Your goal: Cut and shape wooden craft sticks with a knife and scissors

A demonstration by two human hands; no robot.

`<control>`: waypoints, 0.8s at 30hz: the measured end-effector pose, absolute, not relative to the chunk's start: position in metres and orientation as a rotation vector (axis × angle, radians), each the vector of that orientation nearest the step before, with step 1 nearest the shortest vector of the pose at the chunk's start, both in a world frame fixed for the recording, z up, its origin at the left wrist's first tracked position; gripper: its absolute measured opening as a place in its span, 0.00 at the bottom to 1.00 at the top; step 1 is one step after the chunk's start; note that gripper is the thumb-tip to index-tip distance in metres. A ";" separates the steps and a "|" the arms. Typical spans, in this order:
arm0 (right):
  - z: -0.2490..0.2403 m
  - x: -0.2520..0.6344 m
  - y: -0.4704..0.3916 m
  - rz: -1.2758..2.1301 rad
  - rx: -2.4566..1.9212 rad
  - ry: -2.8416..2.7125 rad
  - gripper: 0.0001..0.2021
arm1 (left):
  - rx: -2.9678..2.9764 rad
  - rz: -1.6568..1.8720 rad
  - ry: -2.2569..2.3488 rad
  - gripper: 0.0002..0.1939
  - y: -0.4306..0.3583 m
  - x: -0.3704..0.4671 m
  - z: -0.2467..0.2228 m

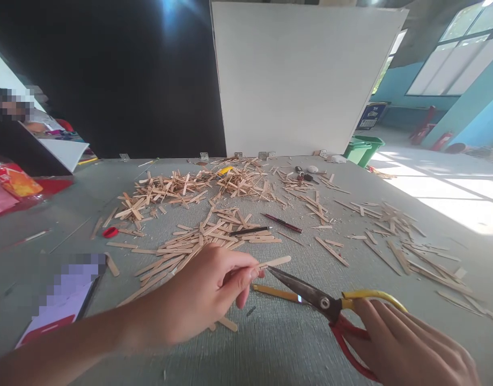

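Note:
A short wooden stick [279,261] is pinched between the thumb and fingers of my left hand [216,289], its rounded end pointing right. My right hand [411,343] is wrapped round the yellow and red handles of a pair of scissors [324,303]. The scissor tips touch or nearly touch the stick beside my left fingertips; the blades look almost closed. Just below the blades lies a yellow-handled tool [276,292], partly hidden by them. Behind my left hand, many wooden sticks [214,230] are heaped, with a black pen [251,231] and a dark red pen [282,222] nearby.
At the left lie a phone [65,300], a red ring [110,232] and a red package [15,185]. Keys [304,175] rest toward the back. More sticks [399,257] are scattered on the right. Black [141,80] and white [290,80] panels stand behind; a person is at far left.

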State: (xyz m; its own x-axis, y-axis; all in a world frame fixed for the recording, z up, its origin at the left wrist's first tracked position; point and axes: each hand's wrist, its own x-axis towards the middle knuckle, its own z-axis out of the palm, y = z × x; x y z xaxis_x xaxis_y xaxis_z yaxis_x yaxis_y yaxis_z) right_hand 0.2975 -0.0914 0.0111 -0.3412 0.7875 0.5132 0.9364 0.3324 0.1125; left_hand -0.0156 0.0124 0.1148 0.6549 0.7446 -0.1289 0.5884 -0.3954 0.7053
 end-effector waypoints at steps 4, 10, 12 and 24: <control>0.013 0.292 -0.088 -0.555 -1.503 -2.256 0.16 | 2.077 0.266 1.044 0.24 0.012 -0.013 0.114; 0.020 0.279 -0.080 -0.436 -1.379 -2.141 0.17 | 2.052 0.312 1.069 0.24 0.014 -0.008 0.114; 0.023 0.275 -0.077 -0.365 -1.358 -2.138 0.19 | 2.035 0.336 1.061 0.24 0.014 -0.007 0.113; 0.033 0.269 -0.079 -0.044 -1.565 -2.269 0.16 | 1.771 0.486 0.892 0.19 0.009 0.001 0.097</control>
State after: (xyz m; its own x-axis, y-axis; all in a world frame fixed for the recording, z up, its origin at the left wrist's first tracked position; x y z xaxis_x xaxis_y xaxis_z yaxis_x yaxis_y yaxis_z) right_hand 0.2688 -0.0790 0.0332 -0.3059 0.8945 0.3261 0.9065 0.3784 -0.1875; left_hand 0.0009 0.0094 0.0970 0.6402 0.7630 -0.0889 0.3383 -0.1761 0.9244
